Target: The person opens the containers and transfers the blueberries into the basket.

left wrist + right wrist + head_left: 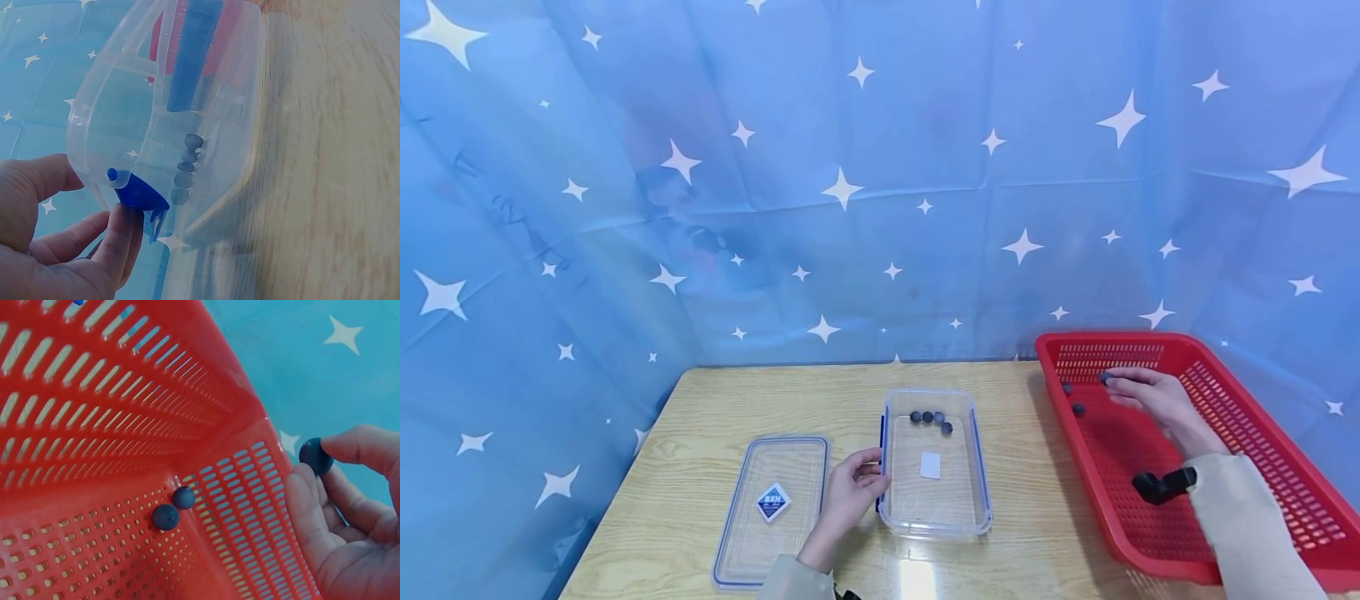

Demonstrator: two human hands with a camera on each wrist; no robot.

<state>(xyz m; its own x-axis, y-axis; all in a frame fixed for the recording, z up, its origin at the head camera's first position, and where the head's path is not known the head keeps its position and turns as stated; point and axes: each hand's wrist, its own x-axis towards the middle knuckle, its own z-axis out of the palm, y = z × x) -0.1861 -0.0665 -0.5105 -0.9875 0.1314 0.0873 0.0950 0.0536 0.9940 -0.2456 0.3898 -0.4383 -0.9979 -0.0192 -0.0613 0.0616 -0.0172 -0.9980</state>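
My left hand point(853, 490) holds the left side wall of a clear plastic box point(955, 500). In the left wrist view its fingers bend against the box's blue latch point(141, 195), with the thumb at the rim. Several blueberries point(927, 417) sit near the far end inside the box. Over the far part of the red basket point(1112, 517), my right hand point(1157, 404) pinches one dark blueberry point(316, 456) between thumb and fingertips. Two more, one blueberry point(165, 517) beside another blueberry point(184, 497), lie in the basket's corner.
Left of the box, a clear lid point(801, 467) with a blue edge and a diamond-shaped label lies flat on the wooden table point(647, 508). Behind the table hangs a blue curtain point(910, 242) with white stars. The basket's raised perforated walls surround the right hand's area.
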